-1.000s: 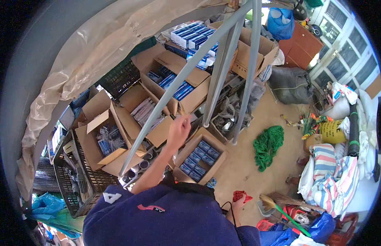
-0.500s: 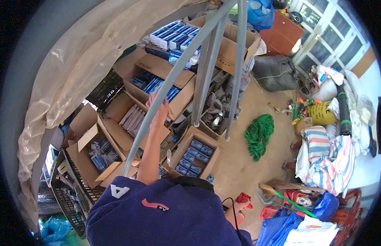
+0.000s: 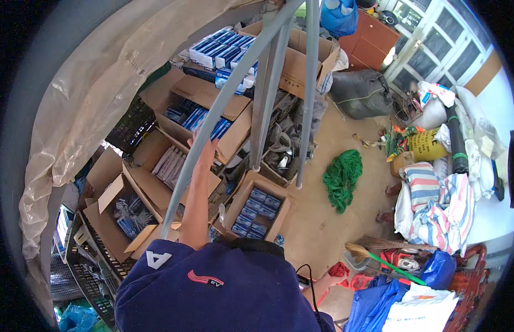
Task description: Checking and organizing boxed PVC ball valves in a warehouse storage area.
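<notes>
My left arm reaches forward behind a grey metal pole [image 3: 204,133]. My left hand [image 3: 206,146] is at the near edge of an open cardboard box [image 3: 235,133] with blue-and-white small boxes [image 3: 204,119] inside. The pole covers part of its fingers, so their grip is unclear. Low on the right, my right hand [image 3: 328,280] is closed on a crumpled red piece [image 3: 339,270], whose kind I cannot make out. My navy top [image 3: 213,293] fills the lower middle, with a black cord hanging by the right arm.
Cardboard boxes [image 3: 262,216] of blue packs stand around the poles. A green net [image 3: 344,180] lies on the floor, with a dark sack [image 3: 361,94] beyond it. Striped bags [image 3: 434,193], a broom [image 3: 398,267] and blue bags [image 3: 373,307] line the right side.
My right hand has moved right with the red piece. My left hand remains by the box, shifted slightly. The whole view has slid a little to the left.
</notes>
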### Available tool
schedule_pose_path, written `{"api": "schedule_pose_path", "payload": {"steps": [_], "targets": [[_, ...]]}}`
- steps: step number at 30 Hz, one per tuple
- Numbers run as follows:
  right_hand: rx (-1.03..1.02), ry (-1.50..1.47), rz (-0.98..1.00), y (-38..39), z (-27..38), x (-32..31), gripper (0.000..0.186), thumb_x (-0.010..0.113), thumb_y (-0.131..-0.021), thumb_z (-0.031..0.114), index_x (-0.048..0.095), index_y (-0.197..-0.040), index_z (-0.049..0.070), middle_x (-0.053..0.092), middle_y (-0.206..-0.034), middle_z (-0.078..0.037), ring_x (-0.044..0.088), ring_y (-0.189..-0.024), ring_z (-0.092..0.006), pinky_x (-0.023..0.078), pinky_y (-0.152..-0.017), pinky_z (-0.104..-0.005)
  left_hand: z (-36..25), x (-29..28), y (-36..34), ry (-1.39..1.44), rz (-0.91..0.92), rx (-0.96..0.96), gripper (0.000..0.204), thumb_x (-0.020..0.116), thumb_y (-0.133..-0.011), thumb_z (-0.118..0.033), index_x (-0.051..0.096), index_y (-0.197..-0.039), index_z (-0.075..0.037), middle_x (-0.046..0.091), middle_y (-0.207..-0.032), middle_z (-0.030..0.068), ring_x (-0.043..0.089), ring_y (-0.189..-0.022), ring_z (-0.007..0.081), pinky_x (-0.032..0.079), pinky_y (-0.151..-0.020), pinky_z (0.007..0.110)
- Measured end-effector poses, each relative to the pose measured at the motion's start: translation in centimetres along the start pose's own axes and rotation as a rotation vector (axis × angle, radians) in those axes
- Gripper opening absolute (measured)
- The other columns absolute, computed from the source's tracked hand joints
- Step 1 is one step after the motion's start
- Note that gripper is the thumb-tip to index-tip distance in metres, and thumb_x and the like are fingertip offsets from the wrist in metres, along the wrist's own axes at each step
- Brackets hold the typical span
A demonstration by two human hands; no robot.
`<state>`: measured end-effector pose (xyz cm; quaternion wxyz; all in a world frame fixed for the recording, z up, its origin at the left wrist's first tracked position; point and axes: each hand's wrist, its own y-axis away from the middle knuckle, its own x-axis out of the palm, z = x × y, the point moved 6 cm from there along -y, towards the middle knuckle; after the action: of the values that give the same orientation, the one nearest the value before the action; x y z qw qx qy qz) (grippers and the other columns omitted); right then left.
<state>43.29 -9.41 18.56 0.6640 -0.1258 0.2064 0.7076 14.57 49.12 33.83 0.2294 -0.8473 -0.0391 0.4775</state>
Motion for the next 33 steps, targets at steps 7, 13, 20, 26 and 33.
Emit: {"api": "schedule_pose_path", "payload": {"steps": [7,13,20,26,33], "targets": [[0.064,-0.173,-0.077,-0.6,-1.5,-1.6,0.039,0.065,-0.074,0.015,0.055,-0.111,0.009,0.061,-0.100,-0.009,0.062,-0.083,-0.0226,0.052,-0.074,-0.0358,-0.9,-0.6,-0.3,-0.012,0.030,-0.029,0.037,0.073,-0.070,-0.012,0.063,-0.106,-0.007,0.058,-0.113,0.0115,0.056,-0.104,0.0314,0.045,-0.088,0.041],[0.099,-0.300,-0.112,-1.7,-2.3,-3.0,0.039,0.065,-0.074,0.015,0.056,-0.112,0.009,0.061,-0.101,-0.009,0.062,-0.084,-0.0226,0.052,-0.074,-0.0357,0.7,0.6,-0.9,0.194,0.225,-0.206,0.033,0.074,-0.068,-0.016,0.065,-0.098,-0.008,0.061,-0.101,0.0061,0.056,-0.098,0.0281,0.046,-0.083,0.041],[0.136,-0.417,-0.074,-3.5,-2.9,-3.5,0.039,0.064,-0.074,0.015,0.056,-0.112,0.010,0.061,-0.102,-0.008,0.062,-0.084,-0.0225,0.052,-0.075,-0.0356,0.7,1.9,-2.5,-0.128,0.214,-0.081,0.039,0.075,-0.065,-0.020,0.062,-0.097,-0.001,0.060,-0.102,0.0178,0.056,-0.101,0.0334,0.046,-0.083,0.043],[0.171,-0.547,-0.085,-4.6,-3.4,-3.6,0.039,0.064,-0.074,0.015,0.056,-0.112,0.010,0.061,-0.103,-0.008,0.062,-0.084,-0.0224,0.052,-0.075,-0.0355,2.3,2.7,-3.3,-0.031,0.273,-0.131,0.045,0.077,-0.061,-0.021,0.059,-0.096,0.002,0.058,-0.106,0.0209,0.055,-0.104,0.0348,0.044,-0.087,0.042],[0.202,-0.707,-0.111,-6.5,-3.2,-3.1,0.039,0.064,-0.075,0.015,0.056,-0.113,0.011,0.061,-0.104,-0.008,0.062,-0.085,-0.0223,0.052,-0.076,-0.0354,1.4,2.2,-3.9,0.137,0.325,-0.094,0.056,0.078,-0.060,-0.021,0.058,-0.106,0.003,0.055,-0.113,0.0213,0.052,-0.109,0.0341,0.042,-0.091,0.040]]}}
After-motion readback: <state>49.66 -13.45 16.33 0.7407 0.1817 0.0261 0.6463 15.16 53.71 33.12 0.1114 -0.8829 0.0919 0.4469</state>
